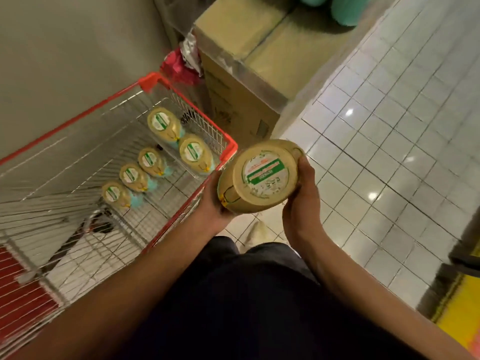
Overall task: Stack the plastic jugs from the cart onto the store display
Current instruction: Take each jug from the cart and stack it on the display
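I hold one jug [259, 175] in both hands, label side up, in the air just past the near right corner of the cart [187, 94]. The left hand [215, 201] cups the cap end from below with curled fingers. The right hand [301, 193] grips the opposite end, thumb over the top edge. The jug touches nothing but the two hands.

Progress, as I judge it: this jug is out of the cart but not yet placed. Five more jugs [152, 161] lie in the cart, three in a diagonal row on the wire floor and two in what looks like a clear tray near the far end. At least six placements are therefore left. I cannot identify the display in this view, so I cannot count what is stacked on it.

Surroundings: cardboard boxes [241, 105] stand directly beyond the cart, with crumpled pink and silver wrapping [179, 61] wedged beside them. Teal objects [345, 9] show at the top edge. A wall [65, 61] runs along the cart's left side. The tiled floor [389, 126] to the right is open. A yellow object [459, 315] sits at the lower right edge; I cannot tell what it is.
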Demonstrator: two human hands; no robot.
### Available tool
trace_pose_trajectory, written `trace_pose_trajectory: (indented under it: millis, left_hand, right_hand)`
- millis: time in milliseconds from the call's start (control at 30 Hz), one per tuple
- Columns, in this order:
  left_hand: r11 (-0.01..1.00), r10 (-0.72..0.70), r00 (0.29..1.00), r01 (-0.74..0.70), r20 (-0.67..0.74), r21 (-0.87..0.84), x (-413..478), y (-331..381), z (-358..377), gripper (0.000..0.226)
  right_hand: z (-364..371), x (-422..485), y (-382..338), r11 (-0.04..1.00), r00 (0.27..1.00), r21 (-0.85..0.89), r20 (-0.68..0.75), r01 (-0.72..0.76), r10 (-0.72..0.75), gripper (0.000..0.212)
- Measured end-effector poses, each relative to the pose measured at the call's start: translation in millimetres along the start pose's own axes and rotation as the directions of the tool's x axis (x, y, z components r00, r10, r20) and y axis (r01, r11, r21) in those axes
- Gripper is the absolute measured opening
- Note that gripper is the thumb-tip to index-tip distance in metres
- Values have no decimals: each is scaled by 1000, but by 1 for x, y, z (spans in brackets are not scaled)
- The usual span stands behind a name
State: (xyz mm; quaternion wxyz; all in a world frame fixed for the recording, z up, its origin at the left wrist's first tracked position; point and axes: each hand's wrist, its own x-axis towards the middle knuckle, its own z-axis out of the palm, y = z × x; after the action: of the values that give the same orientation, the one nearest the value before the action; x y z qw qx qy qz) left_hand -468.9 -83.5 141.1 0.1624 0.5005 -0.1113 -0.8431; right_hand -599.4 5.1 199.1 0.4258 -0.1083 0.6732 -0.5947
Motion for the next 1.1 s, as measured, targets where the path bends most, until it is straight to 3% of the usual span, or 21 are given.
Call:
trace_pose_trajectory:
  millis: [100,200,333,533,800,1100]
  left_hand:
    - [999,5,1000,-6,21,51,15,-8,39,51]
    - [996,46,998,-49,34,80,22,-4,75,42]
    - [990,87,988,-99,125,97,38,16,108,53]
    - [980,112,978,-138,177,143,80,66,142,42]
    - [982,163,986,-165,32,91,135,136,188,37]
    - [996,84,977,-80,-198,32,167,179,216,31]
  right_hand:
    - [-37,23,-20,999,999,-1,5,41,-41,50]
    - [-58,45,-39,996,996,6,21,85,-85,50]
    - [-65,79,-63,993,993,32,35,113,-114,49]
    - [-54,146,-104,988,987,45,64,145,-148,50]
    - [-23,245,-152,991,984,-1,118,131,-130,47]
    - [0,333,-160,999,978,46,207,-2,-8,48]
